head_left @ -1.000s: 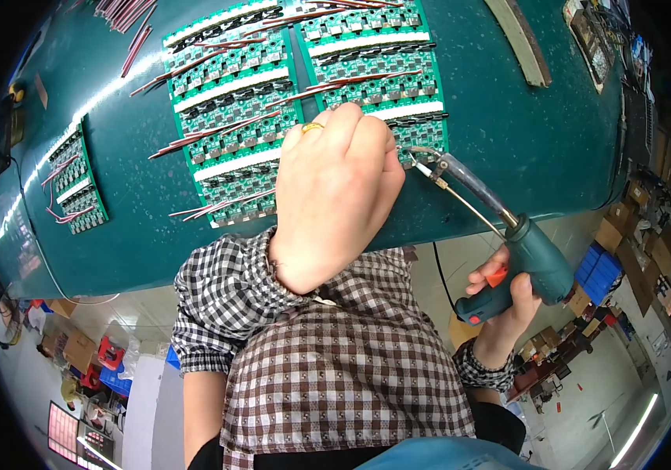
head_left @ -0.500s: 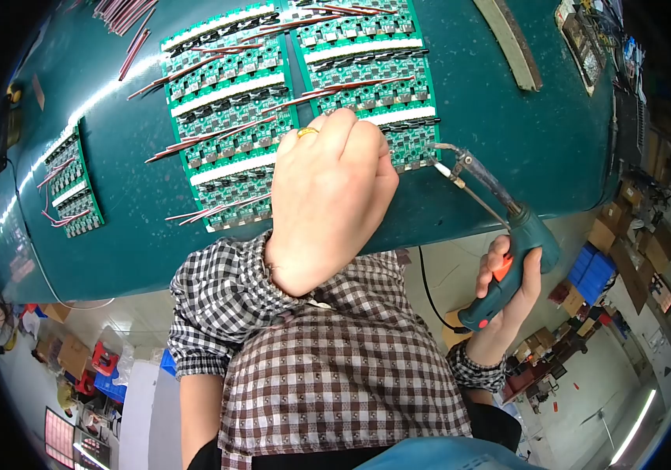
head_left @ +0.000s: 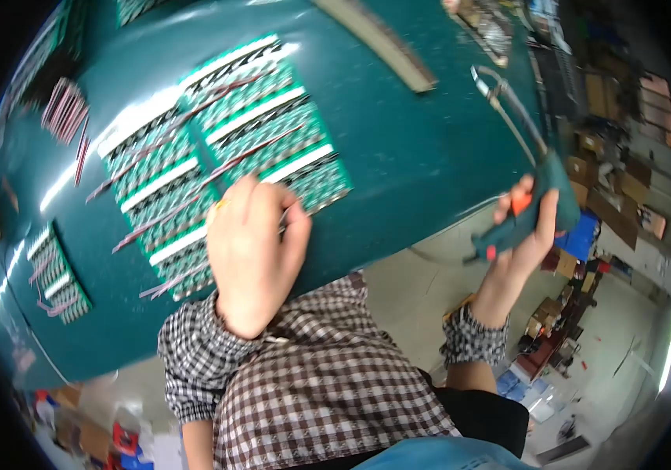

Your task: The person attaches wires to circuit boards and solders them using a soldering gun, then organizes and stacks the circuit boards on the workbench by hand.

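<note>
My right hand (head_left: 535, 215) is wrapped round the dark green handle of a soldering gun (head_left: 556, 192), whose thin metal tip points up and left over the far right part of the table. Over the lower edge of the green circuit boards (head_left: 269, 117) is my left hand (head_left: 253, 239), its fingers curled together; whatever they pinch is hidden beneath them. Red and black wires (head_left: 261, 149) lie in rows across the boards. A smaller circuit board (head_left: 60, 278) with wires rests apart at the left.
A bundle of wires (head_left: 65, 110) lies at the upper left of the green table (head_left: 406, 157). A long worn strip (head_left: 386, 43) crosses the table's far side. Electronic parts (head_left: 484, 31) sit at the upper right. Boxes stand on the floor at the right.
The view has turned, and the boards appear further left and lower. My right hand has lifted the soldering gun up and away from the boards. My left hand stays near the boards' lower edge.
</note>
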Tool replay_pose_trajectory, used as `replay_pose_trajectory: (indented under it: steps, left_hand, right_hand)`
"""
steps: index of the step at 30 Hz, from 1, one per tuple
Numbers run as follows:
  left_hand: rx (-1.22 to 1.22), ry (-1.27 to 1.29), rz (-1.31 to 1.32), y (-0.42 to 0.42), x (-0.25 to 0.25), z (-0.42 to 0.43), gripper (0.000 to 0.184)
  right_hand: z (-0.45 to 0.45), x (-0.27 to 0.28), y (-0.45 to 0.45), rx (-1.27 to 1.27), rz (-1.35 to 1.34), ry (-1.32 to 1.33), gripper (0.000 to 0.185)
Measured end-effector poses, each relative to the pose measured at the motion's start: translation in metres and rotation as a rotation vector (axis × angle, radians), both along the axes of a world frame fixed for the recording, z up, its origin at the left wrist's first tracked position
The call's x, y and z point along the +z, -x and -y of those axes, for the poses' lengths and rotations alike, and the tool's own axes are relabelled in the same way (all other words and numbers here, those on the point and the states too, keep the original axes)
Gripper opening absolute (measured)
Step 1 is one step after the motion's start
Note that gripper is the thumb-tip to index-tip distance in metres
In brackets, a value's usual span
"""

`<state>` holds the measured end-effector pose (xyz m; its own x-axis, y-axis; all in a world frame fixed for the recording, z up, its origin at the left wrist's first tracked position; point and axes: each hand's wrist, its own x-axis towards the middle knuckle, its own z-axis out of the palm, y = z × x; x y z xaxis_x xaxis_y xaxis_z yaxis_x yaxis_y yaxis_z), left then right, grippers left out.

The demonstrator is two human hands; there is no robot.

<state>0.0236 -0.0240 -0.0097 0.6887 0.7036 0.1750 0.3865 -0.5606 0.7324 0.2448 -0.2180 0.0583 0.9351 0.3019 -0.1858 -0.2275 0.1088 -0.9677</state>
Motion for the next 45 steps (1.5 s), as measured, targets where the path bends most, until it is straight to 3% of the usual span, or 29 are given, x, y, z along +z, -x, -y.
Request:
replay_pose_trajectory:
  steps: [2,4,13,21,28,30,34,40,45]
  left_hand:
    - [0.011,-0.046,0.021,-0.002,0.002,0.000,0.017]
    - [0.016,-0.044,0.026,-0.002,0.004,0.001,0.017]
    - [0.016,-0.036,0.003,-0.002,0.005,0.003,0.018]
    - [0.022,-0.044,0.004,-0.003,0.002,0.000,0.018]
    - [0.011,-0.032,0.013,-0.003,0.004,0.000,0.018]
    - [0.009,-0.036,0.029,-0.002,0.001,0.001,0.017]
    - [0.012,-0.056,0.016,0.000,0.003,-0.001,0.017]
    - [0.028,-0.051,0.022,0.001,-0.003,-0.001,0.018]
    - [0.052,-0.054,0.031,0.002,-0.008,0.001,0.018]
  right_hand:
    - [-0.008,0.000,-0.040,-0.066,0.247,0.129,0.035]
    - [-0.014,-0.005,-0.072,-0.070,0.306,0.170,0.032]
    - [-0.033,-0.015,-0.112,-0.091,0.327,0.288,0.031]
    - [-0.028,-0.014,-0.110,-0.117,0.359,0.382,0.030]
    - [-0.037,0.012,-0.068,-0.183,0.718,0.262,0.024]
    - [-0.045,0.003,-0.071,-0.049,0.724,0.472,0.024]
    - [-0.016,0.004,-0.034,-0.051,0.540,0.227,0.026]
    - [0.014,0.004,0.020,0.184,-0.027,-0.053,0.041]
    - [0.024,0.000,0.047,0.215,-0.230,-0.111,0.043]
